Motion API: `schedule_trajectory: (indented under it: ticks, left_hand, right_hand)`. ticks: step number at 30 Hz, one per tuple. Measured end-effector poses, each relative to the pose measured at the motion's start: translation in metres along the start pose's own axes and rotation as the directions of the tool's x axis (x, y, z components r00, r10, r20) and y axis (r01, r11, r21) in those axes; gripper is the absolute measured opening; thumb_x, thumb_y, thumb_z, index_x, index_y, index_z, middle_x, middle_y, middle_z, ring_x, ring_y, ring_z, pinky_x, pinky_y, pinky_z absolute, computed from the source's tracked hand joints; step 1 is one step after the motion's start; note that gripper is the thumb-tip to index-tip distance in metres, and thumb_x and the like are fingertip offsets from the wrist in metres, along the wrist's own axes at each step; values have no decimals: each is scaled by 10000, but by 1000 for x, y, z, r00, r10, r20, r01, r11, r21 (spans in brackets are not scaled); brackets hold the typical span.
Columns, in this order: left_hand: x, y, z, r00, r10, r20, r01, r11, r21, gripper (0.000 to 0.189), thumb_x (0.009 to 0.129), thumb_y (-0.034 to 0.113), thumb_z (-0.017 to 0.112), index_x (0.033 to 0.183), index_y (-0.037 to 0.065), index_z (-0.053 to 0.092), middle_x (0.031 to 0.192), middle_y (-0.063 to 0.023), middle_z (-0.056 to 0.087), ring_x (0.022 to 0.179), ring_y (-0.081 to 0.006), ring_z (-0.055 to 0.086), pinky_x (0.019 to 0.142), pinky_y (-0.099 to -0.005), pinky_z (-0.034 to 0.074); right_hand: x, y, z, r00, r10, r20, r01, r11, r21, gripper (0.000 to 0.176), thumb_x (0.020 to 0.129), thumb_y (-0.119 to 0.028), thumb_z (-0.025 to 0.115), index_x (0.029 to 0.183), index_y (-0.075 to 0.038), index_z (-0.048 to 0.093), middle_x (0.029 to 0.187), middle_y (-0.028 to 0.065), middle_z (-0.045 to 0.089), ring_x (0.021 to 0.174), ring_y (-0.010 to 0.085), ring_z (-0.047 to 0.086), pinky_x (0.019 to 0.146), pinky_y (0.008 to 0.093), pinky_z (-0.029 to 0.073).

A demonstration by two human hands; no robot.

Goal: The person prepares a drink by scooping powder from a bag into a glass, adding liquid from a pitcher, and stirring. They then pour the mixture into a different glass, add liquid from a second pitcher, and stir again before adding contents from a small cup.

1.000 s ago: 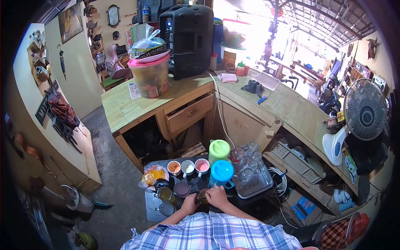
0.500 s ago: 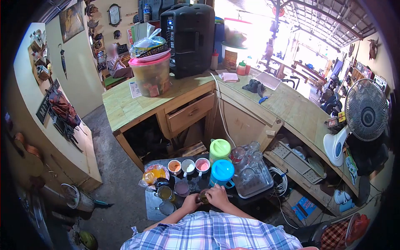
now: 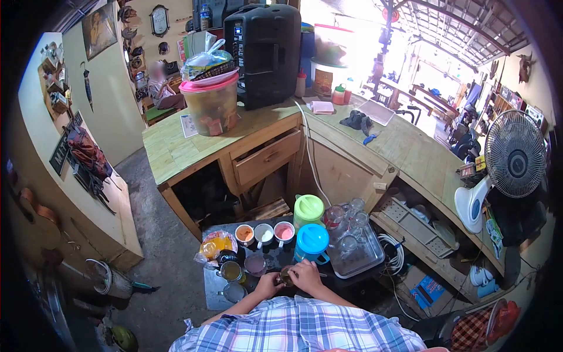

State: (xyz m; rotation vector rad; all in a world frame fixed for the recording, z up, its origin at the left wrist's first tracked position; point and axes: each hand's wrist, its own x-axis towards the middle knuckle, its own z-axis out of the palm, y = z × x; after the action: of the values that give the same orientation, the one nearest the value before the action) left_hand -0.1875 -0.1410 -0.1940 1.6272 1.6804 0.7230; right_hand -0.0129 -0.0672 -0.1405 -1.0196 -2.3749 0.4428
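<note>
Close to my body, a small glass (image 3: 286,276) with yellowish-brown contents sits between my hands. My left hand (image 3: 268,286) is closed against its left side. My right hand (image 3: 306,276) is closed at its upper right, its fingertips at the rim; a thin pale handle, perhaps a spoon's, sticks out beside it, and what the fingers hold is partly hidden. Left of them stand a glass mug of yellow-green liquid (image 3: 231,270), a glass of purplish liquid (image 3: 255,264) and a greyish glass mug (image 3: 234,291). Behind are white cups of orange (image 3: 244,234), white (image 3: 264,233) and pink (image 3: 284,232) contents.
A blue-lidded pitcher (image 3: 312,242) and a green-lidded pitcher (image 3: 308,210) stand just beyond. At right, a metal tray (image 3: 359,265) carries several glasses. A bag of orange stuff (image 3: 217,246) lies at left. Wooden counters (image 3: 267,138) rise behind, and a person (image 3: 161,88) sits far back.
Almost nothing differs. The whole view has shifted very slightly, and both hands keep their places at the glass.
</note>
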Motion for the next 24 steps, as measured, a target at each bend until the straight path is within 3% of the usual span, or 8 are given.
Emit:
schedule_trajectory:
  ticks: [4,7,10,13,15,18,22,24]
  left_hand:
    - [-1,-1,2,999,23,39,-22,1000,-21,391,702,226,773,989,10,619,820,-175,646,745,-340,637,674,-400,504]
    - [-1,5,-1,997,-25,67,27,999,-29,382,709,232,771,977,7,616,834,-180,643,772,-353,632,692,-406,501]
    - [4,0,0,995,-32,95,27,999,45,381,712,240,771,974,9,616,858,-189,637,810,-363,627,712,-414,495]
    - [3,1,-1,997,2,81,-2,1000,-2,365,717,246,769,940,4,611,885,-188,629,828,-363,616,716,-422,485]
    - [3,0,-2,997,50,59,-50,999,-3,355,719,245,769,919,3,604,897,-188,627,834,-360,614,713,-423,483]
    - [3,-7,2,994,106,27,-107,993,39,358,713,251,776,892,2,590,923,-191,625,853,-356,612,711,-420,479]
    - [6,-16,9,994,102,25,-104,990,99,412,688,279,799,909,9,582,910,-193,634,850,-353,623,703,-417,483]
    - [7,-20,11,997,55,44,-57,998,30,429,690,300,799,923,12,582,884,-187,638,825,-353,626,692,-421,484]
  right_hand:
    - [1,1,-1,999,-2,-35,2,1000,9,164,762,-247,665,730,-90,695,770,50,653,804,235,578,683,397,395]
    - [2,0,-2,998,-11,60,15,998,-65,165,759,-250,671,733,-89,695,767,47,653,801,237,579,683,396,395]
    - [1,-2,-1,999,-1,-33,2,1000,24,159,758,-250,673,735,-94,695,770,45,654,803,235,579,683,397,395]
    - [-1,2,1,999,-15,30,18,993,-121,150,758,-244,673,735,-97,694,770,45,654,795,230,576,682,396,391]
    - [-1,1,2,1000,-6,-12,6,1000,-24,148,757,-244,672,732,-100,694,770,41,654,780,226,572,681,393,385]
    - [0,-2,-2,998,-33,-55,31,999,-30,144,757,-242,671,732,-102,694,763,36,655,766,221,567,682,386,379]
    - [-2,-1,-2,1000,-10,29,12,997,-71,138,759,-238,669,730,-106,696,751,32,653,762,220,567,685,382,377]
    - [-2,-5,-1,995,-26,-94,30,999,37,135,759,-237,670,727,-109,700,747,29,654,762,215,568,688,387,376]
